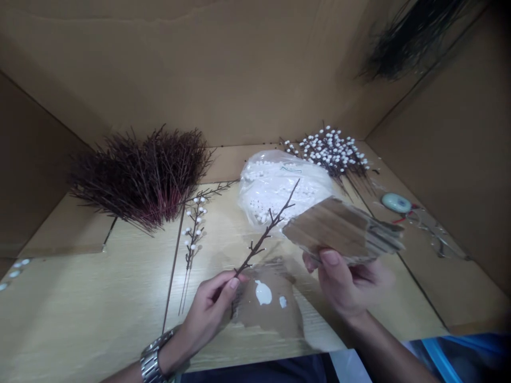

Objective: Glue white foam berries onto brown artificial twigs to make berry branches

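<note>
My left hand [215, 298] pinches the lower end of a bare brown artificial twig [261, 239], which slants up to the right. In my right hand [347, 282] is a torn piece of cardboard [331, 226], held up by its near edge and slightly blurred. Below the hands, a second cardboard piece [275, 322] lies on the table with a large blob of white glue [263, 292] and a smaller one on it. Left of the twig lies a stem with white berries [194, 226]. Behind it is a clear plastic bag [275, 181] of small white berries.
A big heap of bare dark twigs [147, 175] sits at the back left. White-berried twigs [331, 149] are piled at the back right. Glasses [439, 236] and a pale oval object [396, 202] lie on the right. Cardboard walls [247, 74] enclose the table [131, 298].
</note>
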The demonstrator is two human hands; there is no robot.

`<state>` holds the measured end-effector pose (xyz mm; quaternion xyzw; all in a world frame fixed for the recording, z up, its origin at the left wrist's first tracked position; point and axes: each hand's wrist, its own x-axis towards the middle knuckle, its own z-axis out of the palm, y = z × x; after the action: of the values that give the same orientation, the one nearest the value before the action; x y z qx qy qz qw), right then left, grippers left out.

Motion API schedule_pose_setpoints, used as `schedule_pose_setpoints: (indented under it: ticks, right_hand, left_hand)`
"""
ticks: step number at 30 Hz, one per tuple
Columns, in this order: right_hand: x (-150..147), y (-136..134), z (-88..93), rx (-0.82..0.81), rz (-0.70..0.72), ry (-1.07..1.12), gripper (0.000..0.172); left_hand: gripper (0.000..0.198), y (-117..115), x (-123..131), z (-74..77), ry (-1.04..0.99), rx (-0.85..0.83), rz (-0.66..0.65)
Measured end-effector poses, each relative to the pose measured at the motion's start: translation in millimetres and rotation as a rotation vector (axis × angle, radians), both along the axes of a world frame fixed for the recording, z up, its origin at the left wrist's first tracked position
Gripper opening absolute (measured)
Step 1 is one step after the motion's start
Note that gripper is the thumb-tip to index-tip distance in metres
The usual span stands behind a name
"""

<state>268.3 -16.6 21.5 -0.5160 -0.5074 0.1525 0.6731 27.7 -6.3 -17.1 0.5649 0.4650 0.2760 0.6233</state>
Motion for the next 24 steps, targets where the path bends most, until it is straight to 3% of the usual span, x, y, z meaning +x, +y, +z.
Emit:
schedule_pose_setpoints:
  ticks: [4,9,13,19,24]
  right_hand:
    - [-0.6,2.6,3.9,0.072,-0.036,0.000,0.028]
    - [-0.5,2.5,5.2,0.011,-0.002,0.054,0.032]
    - [-1.4,3.2,10.3,-0.035,0.013,-0.024,0.033]
    - [-3.6,4.8,14.6,0.013,-0.004,0.037,0.034]
    - [-2.5,5.5,13.0,-0.011,-0.008,-0.044,0.034]
  left_hand:
    - [0.036,1.6,2.5,7.1,0.075,0.065,-0.001]
    - [0.036,1.4,2.9,9.0,0.089,0.068,-0.015]
    - [0.039,1.5,2.9,8.3,0.059,0.050,-0.045]
    - [0.042,2.3,2.7,6.4,0.055,0.039,-0.061]
    - [0.041,1.6,3.1,7.4,0.057,0.047,-0.046]
